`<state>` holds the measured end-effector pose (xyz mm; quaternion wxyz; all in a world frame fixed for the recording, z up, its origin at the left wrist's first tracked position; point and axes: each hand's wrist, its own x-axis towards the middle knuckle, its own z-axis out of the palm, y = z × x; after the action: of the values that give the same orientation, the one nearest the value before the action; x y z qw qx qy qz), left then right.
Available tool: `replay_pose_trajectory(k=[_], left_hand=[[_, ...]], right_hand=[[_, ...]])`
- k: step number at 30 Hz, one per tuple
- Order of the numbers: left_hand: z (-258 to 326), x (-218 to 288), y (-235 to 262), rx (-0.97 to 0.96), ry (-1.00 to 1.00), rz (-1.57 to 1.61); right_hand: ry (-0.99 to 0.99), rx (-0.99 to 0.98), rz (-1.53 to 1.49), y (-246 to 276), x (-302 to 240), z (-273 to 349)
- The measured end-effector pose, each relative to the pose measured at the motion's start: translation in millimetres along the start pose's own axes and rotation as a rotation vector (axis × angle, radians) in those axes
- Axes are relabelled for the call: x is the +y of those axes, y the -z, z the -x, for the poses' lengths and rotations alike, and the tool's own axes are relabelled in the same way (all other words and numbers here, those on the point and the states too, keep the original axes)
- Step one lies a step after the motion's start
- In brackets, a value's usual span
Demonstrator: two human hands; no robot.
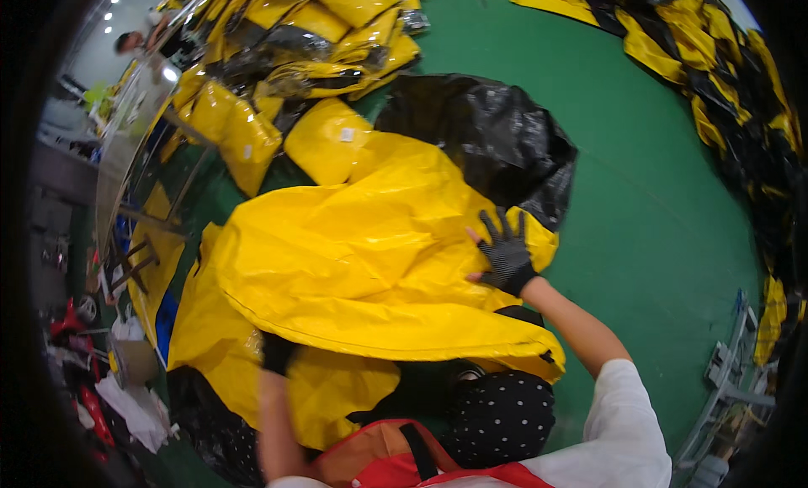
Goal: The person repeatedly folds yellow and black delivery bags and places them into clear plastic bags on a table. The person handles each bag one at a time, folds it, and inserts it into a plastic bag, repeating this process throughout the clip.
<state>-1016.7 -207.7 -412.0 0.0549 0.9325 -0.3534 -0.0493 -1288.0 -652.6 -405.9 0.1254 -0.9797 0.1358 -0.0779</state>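
Observation:
A large crumpled yellow plastic sheet (353, 244) with a black-edged hem spreads in front of me across the floor. My right hand (507, 256), in a dark dotted glove with some bare fingertips, lies on the sheet's right side, fingers spread. Under the sheet's near left edge goes my left hand (276, 353), in a black glove; its fingers are hidden there. A black plastic sheet (497, 134) bulges up beyond the yellow one. More yellow sheeting lies below and left of my left wrist.
Yellow folded packs in clear wrap (311, 33) are heaped at the far left. Yellow and black sheeting (715, 75) lines the right side of the green floor (648, 210). A metal frame (724, 387) lies at the lower right. Another person (151, 35) is at the far left.

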Motion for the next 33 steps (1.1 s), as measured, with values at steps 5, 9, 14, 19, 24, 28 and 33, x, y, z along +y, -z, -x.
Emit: replay_pose_trajectory(k=[5,9,14,19,24,28,33], left_hand=[[39,172,64,-0.084,0.289,1.359],[17,163,65,0.215,0.948,2.019],[-11,96,-6,0.303,1.311,1.668],[27,-54,81,0.007,0.519,1.711],[130,-313,108,-0.211,0.222,0.323],[123,-273,-21,-0.105,0.342,-0.647],[44,68,62,-0.485,-0.303,-0.280]], right_hand=[[-0.053,-0.396,0.207,-108,-123,-91],[-0.280,-0.719,0.475,-139,-153,-144],[0.025,-0.818,0.479,-107,-188,-185],[0.491,-0.155,0.133,-43,-38,-170],[0.189,-0.436,0.187,24,26,-92],[0.040,-0.710,-0.106,5,-27,-96],[0.143,0.195,0.252,28,28,-177]])
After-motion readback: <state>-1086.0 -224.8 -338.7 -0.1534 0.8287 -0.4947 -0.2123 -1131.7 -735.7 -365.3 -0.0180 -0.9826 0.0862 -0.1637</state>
